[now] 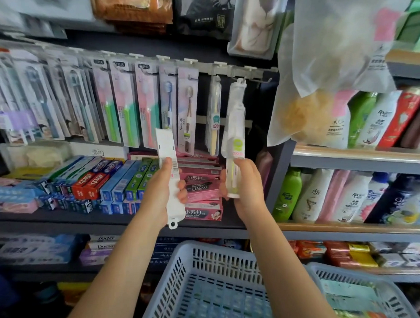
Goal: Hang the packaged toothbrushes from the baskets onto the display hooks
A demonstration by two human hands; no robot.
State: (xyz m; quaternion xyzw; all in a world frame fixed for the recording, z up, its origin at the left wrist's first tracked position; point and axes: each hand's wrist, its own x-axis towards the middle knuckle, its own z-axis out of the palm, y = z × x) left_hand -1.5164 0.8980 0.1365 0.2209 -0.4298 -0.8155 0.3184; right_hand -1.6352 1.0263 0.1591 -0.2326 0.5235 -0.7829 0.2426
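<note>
Left hand (161,189) grip curled round white toothbrush pack (169,174), right hand (244,185) grip round clear toothbrush case (234,143), top seemingly at hook (243,80)

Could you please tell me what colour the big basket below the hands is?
The basket is pale blue plastic with slotted walls, seen clearly in the head view.

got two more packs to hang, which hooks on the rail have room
Free: the bare metal hook at the rail's right end, beside the clear tube pack held by the right hand. Crowded: every hook left of the brown-brush pack, stacked with carded toothbrushes.
</note>
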